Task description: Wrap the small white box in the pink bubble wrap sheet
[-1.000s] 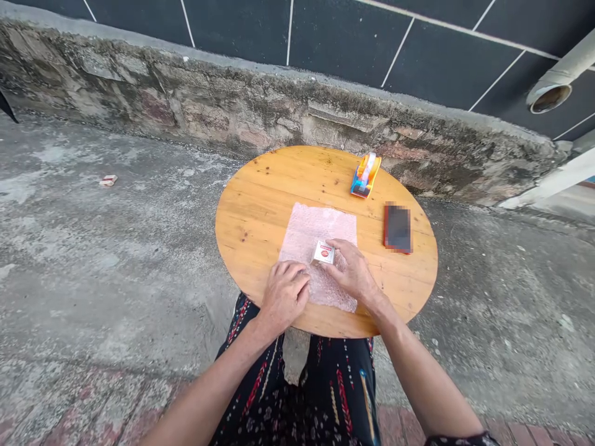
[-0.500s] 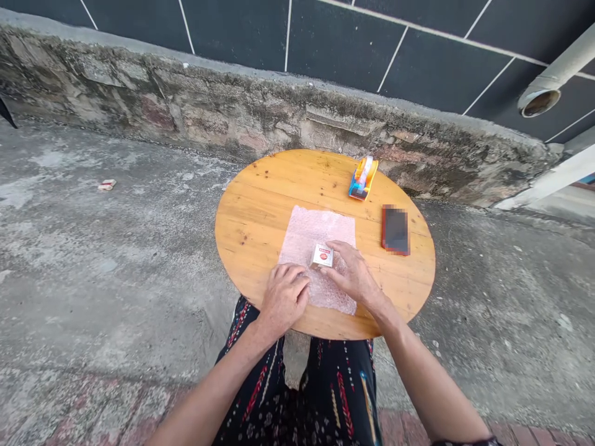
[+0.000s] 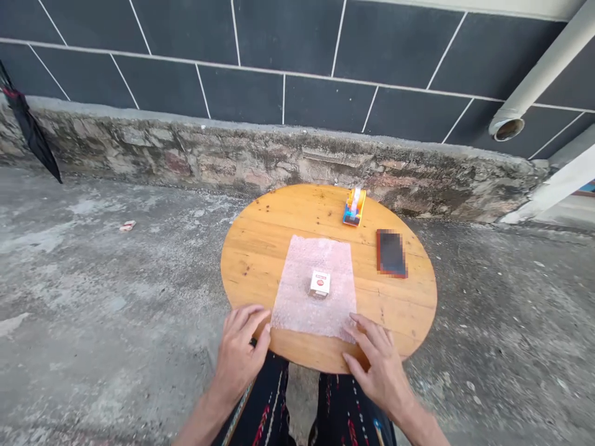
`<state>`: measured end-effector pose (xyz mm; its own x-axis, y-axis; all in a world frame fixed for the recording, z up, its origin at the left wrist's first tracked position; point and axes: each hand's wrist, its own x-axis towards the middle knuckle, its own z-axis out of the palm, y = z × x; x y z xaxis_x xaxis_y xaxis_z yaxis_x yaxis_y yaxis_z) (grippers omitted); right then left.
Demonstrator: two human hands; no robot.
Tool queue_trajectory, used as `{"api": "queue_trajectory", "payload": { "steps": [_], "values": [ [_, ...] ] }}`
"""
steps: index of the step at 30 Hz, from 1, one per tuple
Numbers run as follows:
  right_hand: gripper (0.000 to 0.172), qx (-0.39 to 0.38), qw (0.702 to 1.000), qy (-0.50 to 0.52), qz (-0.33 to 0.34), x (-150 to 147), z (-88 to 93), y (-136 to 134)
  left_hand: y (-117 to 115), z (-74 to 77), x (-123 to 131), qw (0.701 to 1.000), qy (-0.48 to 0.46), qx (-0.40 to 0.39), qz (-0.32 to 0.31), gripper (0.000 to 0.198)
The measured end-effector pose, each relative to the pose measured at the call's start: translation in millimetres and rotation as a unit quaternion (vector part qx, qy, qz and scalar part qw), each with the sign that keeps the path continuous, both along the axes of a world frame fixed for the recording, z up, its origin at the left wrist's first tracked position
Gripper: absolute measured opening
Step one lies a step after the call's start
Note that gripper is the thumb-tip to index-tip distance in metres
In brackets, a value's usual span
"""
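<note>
A small white box with red print (image 3: pixel 320 284) stands on a pinkish sheet of bubble wrap (image 3: pixel 297 310), which lies flat on the round wooden table (image 3: pixel 251 248). My left hand (image 3: pixel 242 341) is at the table's near left edge, beside the sheet's near left corner, its fingers bent and apart. My right hand (image 3: pixel 377 359) is by the near right corner of the sheet, fingers spread, fingertips close to the wrap. Whether either hand touches the sheet I cannot tell. Neither hand holds anything.
A blue and yellow tape dispenser (image 3: pixel 354 207) stands at the table's far side. A phone in a red case (image 3: pixel 391 254), partly pixelated, lies to the right. Behind runs a low stone ledge (image 3: pixel 223 158); a black folded umbrella (image 3: pixel 35 136) leans at far left.
My right hand has let go of the box and drawn back to the near right corner. The left has moved left and nearer to me. The view has tilted up.
</note>
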<state>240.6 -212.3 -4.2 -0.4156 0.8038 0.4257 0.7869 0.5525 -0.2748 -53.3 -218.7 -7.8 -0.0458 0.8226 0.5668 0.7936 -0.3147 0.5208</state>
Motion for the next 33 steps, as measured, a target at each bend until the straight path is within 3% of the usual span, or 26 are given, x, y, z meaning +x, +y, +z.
{"api": "queue_trajectory", "payload": {
  "steps": [3, 6, 12, 16, 18, 24, 28, 33],
  "values": [
    [0.039, 0.028, 0.999, -0.019, -0.007, -11, 1.9, 6, -12, -5.0, 0, 0.999, 0.037, -0.004, -0.024, 0.030],
    [0.028, 0.054, 0.998, -0.017, -0.006, -20, 2.6, 12, -15, -6.7, 15, 0.996, 0.076, -0.018, -0.049, 0.040],
    [0.020, 0.043, 0.999, 0.023, -0.013, -19, 1.1, 14, 6, 5.0, 57, 0.989, 0.130, -0.019, -0.074, 0.035],
    [0.015, -0.007, 0.999, 0.047, -0.006, -13, 12.7, 24, 20, 8.8, 71, 0.986, 0.134, -0.029, -0.092, 0.027],
    [0.019, -0.019, 0.998, 0.059, -0.007, -13, 21.6, 37, 22, 6.8, 72, 0.987, 0.125, -0.030, -0.100, 0.023],
    [0.062, -0.058, 0.997, 0.042, 0.031, -40, 36.0, 89, 22, 0.0, 73, 0.991, 0.083, -0.011, -0.101, 0.017],
    [0.055, -0.072, 0.996, 0.024, 0.055, -53, 35.1, 106, 24, -1.5, 72, 0.992, 0.071, -0.010, -0.105, 0.016],
    [0.049, -0.065, 0.996, 0.034, 0.045, -47, 34.5, 111, 25, -3.1, 71, 0.992, 0.059, -0.016, -0.114, 0.015]
  ]
}}
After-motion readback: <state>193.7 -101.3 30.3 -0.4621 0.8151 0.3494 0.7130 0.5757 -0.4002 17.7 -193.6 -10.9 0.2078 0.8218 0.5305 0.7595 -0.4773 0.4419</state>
